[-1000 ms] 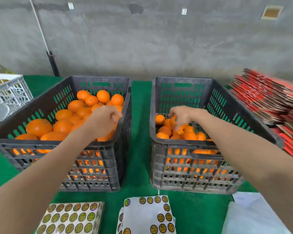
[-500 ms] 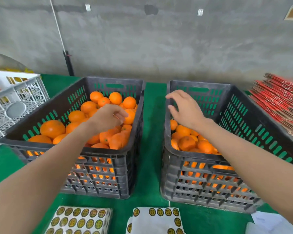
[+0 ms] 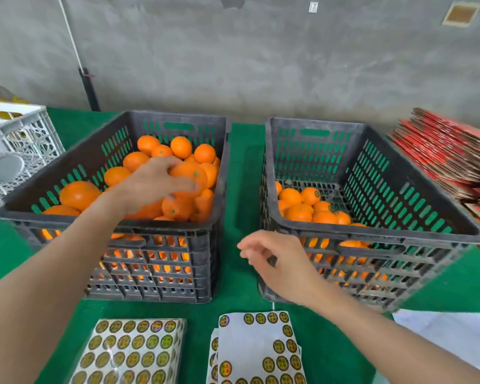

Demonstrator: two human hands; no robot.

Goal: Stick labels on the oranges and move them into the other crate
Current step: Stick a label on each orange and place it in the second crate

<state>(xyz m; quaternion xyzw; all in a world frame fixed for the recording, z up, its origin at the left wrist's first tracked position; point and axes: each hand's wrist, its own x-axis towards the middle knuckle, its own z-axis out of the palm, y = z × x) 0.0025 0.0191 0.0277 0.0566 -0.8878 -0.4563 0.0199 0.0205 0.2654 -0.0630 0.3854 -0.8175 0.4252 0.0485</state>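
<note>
Two dark plastic crates stand side by side on green cloth. The left crate (image 3: pixel 161 225) is piled with oranges (image 3: pixel 79 194). My left hand (image 3: pixel 153 184) is inside it, fingers closed around one orange (image 3: pixel 190 173) lifted above the pile. The right crate (image 3: pixel 377 234) holds a smaller heap of labelled oranges (image 3: pixel 311 196) at its near left. My right hand (image 3: pixel 277 259) hovers in front of the right crate's near left corner, fingers loosely curled with nothing in them. Below it lies a partly used label sheet (image 3: pixel 257 347); a fuller label sheet (image 3: pixel 130 350) lies to its left.
A white lattice crate (image 3: pixel 17 151) stands at the far left. Stacked red flattened cartons (image 3: pixel 444 153) lie at the right. White paper (image 3: pixel 452 333) sits at the near right. A grey concrete wall runs behind the table.
My right hand has drawn back out of the right crate and dropped to in front of it, above the labels. My left hand has closed on an orange and raised it.
</note>
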